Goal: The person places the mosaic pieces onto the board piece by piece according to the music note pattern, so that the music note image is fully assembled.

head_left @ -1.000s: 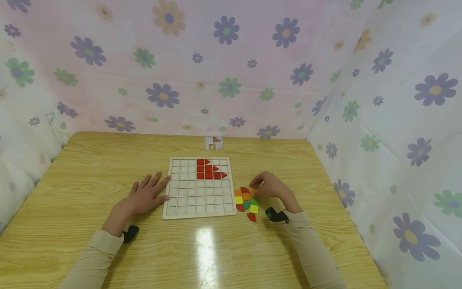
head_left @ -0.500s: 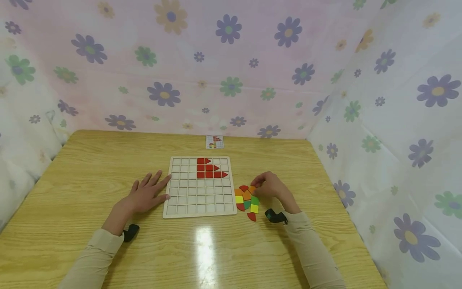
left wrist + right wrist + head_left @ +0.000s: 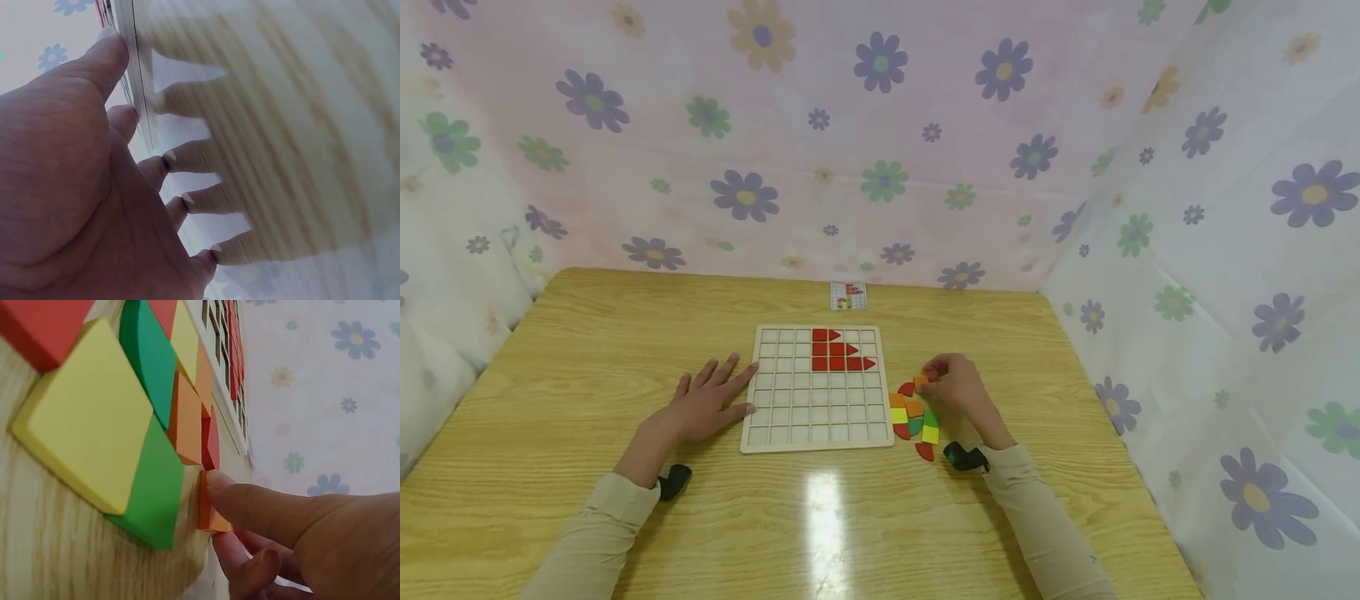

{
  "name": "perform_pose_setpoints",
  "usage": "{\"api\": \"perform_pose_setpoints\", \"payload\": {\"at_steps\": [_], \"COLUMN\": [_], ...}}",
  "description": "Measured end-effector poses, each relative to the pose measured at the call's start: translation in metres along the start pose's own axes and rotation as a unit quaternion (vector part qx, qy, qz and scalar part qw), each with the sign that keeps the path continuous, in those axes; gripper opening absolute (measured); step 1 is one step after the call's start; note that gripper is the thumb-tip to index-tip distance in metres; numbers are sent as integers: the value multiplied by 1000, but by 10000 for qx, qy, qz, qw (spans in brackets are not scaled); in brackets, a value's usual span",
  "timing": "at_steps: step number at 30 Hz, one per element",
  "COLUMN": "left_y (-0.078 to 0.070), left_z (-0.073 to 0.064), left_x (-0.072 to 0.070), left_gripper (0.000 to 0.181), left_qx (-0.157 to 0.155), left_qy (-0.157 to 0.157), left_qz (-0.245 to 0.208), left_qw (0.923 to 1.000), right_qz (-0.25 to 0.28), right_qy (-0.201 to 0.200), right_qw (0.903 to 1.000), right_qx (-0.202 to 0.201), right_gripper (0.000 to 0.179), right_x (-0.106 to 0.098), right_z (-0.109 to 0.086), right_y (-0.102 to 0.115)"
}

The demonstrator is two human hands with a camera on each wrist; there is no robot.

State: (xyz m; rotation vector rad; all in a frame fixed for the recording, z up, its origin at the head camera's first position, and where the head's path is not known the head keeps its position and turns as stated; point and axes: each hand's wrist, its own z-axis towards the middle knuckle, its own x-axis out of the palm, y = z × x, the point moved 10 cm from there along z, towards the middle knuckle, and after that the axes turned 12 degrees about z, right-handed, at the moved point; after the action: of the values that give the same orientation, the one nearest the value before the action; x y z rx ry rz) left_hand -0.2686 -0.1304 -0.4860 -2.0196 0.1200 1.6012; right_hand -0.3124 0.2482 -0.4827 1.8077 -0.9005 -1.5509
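Observation:
My right hand (image 3: 961, 390) pinches an orange tile (image 3: 210, 509) between thumb and fingers, just beyond the right edge of the pale grid board (image 3: 808, 422). Spread flat at the board's left side is my left hand (image 3: 698, 412), its thumb and index fingertip touching the edge. In the board's upper part lie three rows of red tiles (image 3: 837, 363), each ending in a point at the right. Loose tiles cluster beside the board: yellow squares (image 3: 930, 435), a green rounded piece (image 3: 150, 487), another orange tile (image 3: 187, 419) and red rounded pieces (image 3: 924, 452).
A small printed card (image 3: 848, 296) with a coloured grid pattern lies at the back of the wooden table (image 3: 625, 333). Flowered cloth (image 3: 880, 125) hangs behind the table and along both sides.
My right hand has come down onto the orange tile, taken hold of it and drawn it slightly away from the neighbouring tiles. My left hand stays where it was.

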Motion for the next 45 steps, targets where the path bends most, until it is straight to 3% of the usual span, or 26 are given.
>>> {"api": "perform_pose_setpoints", "payload": {"at_steps": [7, 14, 21, 26, 38, 45], "left_y": [-1, 1, 0, 1, 5, 5], "left_z": [1, 2, 1, 1, 5, 6], "left_x": [1, 2, 2, 2, 1, 5], "left_gripper": [70, 70, 70, 70, 69, 70], "left_qx": [-32, -26, -19, -46, -78, -99], "left_qy": [85, 44, 32, 58, 14, 185], "left_qz": [130, 169, 197, 201, 294, 315], "left_qw": [9999, 9998, 9998, 9998, 9995, 9993], "right_qz": [-222, 143, 661, 1010, 1382, 1336], "right_qy": [109, 200, 596, 827, 633, 612], "right_qw": [9996, 9984, 9866, 9776, 9717, 9713], "right_qx": [-148, -507, -1364, -1650, -1807, -1872], "right_gripper": [18, 7, 9, 12, 8, 4], "right_x": [4, 17, 42, 58, 72, 84], "right_z": [-4, -12, -18, -20, -13, -12], "right_y": [8, 21, 40, 47, 61, 65]}}
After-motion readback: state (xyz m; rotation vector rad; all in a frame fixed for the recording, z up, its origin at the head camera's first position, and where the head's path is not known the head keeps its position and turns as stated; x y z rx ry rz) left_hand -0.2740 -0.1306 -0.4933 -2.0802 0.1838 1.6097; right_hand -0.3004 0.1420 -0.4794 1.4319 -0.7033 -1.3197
